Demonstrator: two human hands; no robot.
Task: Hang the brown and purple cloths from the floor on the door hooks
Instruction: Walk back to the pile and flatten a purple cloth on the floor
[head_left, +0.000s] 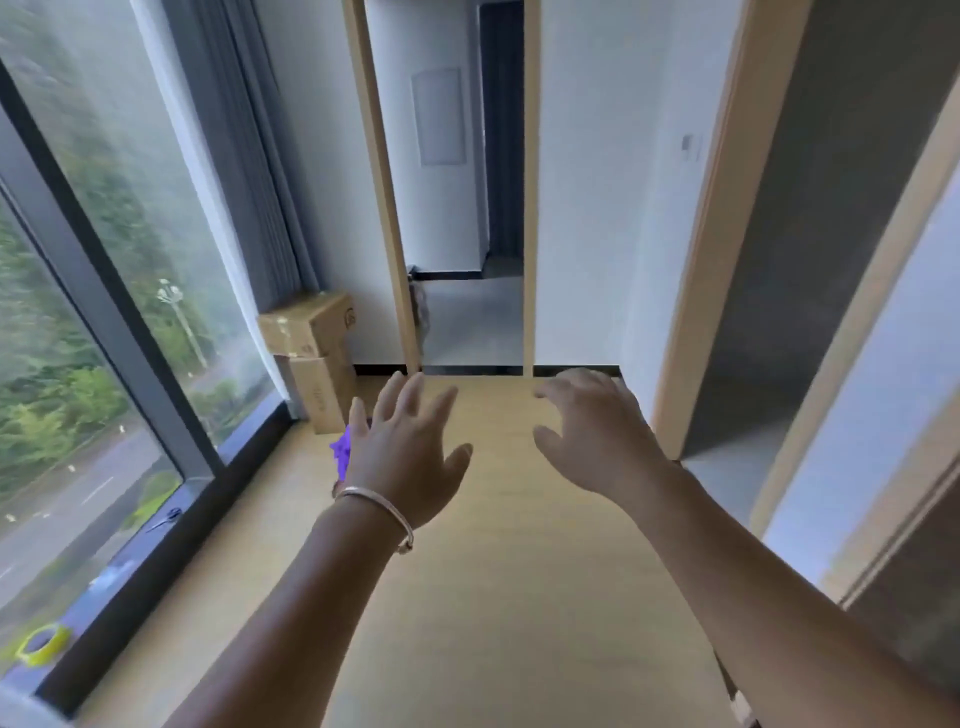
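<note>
A purple cloth (341, 451) lies on the wooden floor (519, 571) near the window side, mostly hidden behind my left hand. My left hand (410, 447) is stretched forward above the floor with fingers spread and holds nothing; a bracelet circles its wrist. My right hand (592, 431) reaches forward beside it, fingers loosely bent, empty. A brownish cloth (420, 306) seems to hang at the edge of the open door (384, 197) ahead; it is blurred. No door hooks are visible.
Two stacked cardboard boxes (311, 353) stand in the corner by the grey curtain (244, 156). A floor-to-ceiling window (78, 312) runs along the left. A second doorway (753, 312) opens on the right. A yellow-green ring (41, 644) lies at the bottom left.
</note>
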